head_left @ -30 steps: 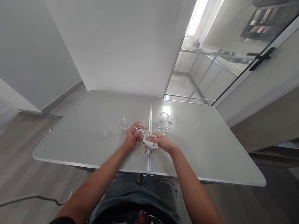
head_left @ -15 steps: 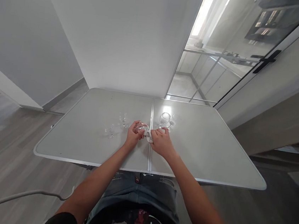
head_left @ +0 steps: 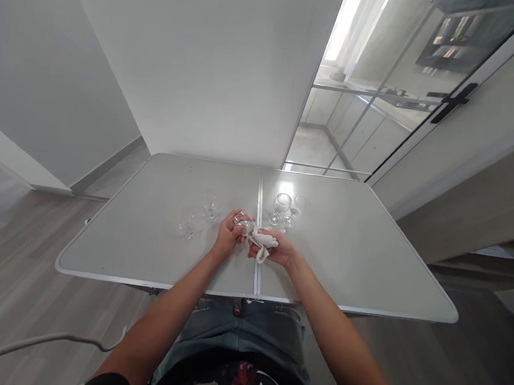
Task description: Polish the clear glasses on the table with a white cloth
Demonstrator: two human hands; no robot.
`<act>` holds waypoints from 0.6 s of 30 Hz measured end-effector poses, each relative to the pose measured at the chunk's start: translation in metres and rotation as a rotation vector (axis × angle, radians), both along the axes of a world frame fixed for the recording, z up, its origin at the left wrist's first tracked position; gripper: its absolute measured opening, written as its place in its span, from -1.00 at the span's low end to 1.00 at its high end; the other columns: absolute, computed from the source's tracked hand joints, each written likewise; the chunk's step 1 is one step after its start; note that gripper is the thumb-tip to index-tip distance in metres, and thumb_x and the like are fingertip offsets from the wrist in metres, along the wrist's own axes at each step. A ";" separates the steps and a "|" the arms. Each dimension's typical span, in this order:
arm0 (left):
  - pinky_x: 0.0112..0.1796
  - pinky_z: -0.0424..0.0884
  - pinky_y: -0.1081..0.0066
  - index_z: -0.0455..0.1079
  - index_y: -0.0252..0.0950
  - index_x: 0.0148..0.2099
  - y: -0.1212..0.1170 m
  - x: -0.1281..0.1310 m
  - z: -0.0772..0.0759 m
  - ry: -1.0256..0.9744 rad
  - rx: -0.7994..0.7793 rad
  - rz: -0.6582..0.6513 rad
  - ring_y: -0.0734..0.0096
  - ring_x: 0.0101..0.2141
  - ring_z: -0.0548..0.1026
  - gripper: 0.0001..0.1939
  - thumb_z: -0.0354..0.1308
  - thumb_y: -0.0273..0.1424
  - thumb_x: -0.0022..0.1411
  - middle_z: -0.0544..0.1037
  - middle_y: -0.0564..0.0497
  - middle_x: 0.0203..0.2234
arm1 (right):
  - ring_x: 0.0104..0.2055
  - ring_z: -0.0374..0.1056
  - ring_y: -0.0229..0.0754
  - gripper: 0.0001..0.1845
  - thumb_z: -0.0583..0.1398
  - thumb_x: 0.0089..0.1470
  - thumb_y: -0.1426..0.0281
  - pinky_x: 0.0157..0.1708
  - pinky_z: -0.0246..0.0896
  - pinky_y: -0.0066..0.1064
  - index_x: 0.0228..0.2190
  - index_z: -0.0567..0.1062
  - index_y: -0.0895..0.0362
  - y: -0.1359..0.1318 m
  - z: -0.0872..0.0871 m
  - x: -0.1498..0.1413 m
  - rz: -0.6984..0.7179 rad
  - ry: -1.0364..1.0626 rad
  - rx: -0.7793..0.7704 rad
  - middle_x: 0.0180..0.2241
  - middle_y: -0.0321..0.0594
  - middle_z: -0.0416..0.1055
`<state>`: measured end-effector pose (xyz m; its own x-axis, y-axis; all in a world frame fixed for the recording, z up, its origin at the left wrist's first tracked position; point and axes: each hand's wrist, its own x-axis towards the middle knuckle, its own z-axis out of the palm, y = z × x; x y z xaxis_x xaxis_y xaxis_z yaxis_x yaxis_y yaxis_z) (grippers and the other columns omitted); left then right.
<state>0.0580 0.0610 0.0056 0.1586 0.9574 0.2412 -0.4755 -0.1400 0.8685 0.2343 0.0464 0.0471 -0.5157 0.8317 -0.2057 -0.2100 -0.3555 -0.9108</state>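
My left hand (head_left: 229,232) is closed around the bowl of a clear stemmed glass (head_left: 243,222), which lies tilted with its stem end pointing toward my right hand. A white cloth (head_left: 263,240) is bunched in my right hand (head_left: 283,250), palm turned up, and it covers the stem and foot end of the glass. Two clear stemmed glasses stand upright just beyond my right hand: a nearer one (head_left: 282,205) and one to its right (head_left: 292,213). On the left half, two more stemmed glasses, one farther (head_left: 211,207) and one nearer (head_left: 189,229), are faint against the tabletop.
The pale folding table (head_left: 347,251) has a metal seam (head_left: 261,196) down its middle. A white wall stands behind it, with a glass door (head_left: 360,124) at the right. A grey cable (head_left: 53,338) hangs at lower left, beside my left arm.
My right hand has rolled from palm down to palm up around the stem, bringing more of the cloth into sight. My left hand stays on the bowl.
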 end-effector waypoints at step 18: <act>-0.67 0.18 0.54 0.30 -0.27 0.03 0.002 0.002 -0.001 0.025 -0.002 0.151 0.66 -0.64 0.33 -0.41 0.41 -0.13 0.05 0.59 -0.17 -0.11 | -0.12 0.28 0.03 -0.66 0.13 0.05 0.48 0.12 -0.07 -0.10 -0.09 0.39 0.19 -0.030 0.003 -0.010 -0.225 -1.372 1.272 -0.23 -0.02 0.44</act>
<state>0.0600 0.0631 0.0050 0.0187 0.9713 0.2370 -0.4274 -0.2065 0.8802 0.2246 0.0163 0.0498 -0.4249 0.8191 0.3854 0.8546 0.5034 -0.1278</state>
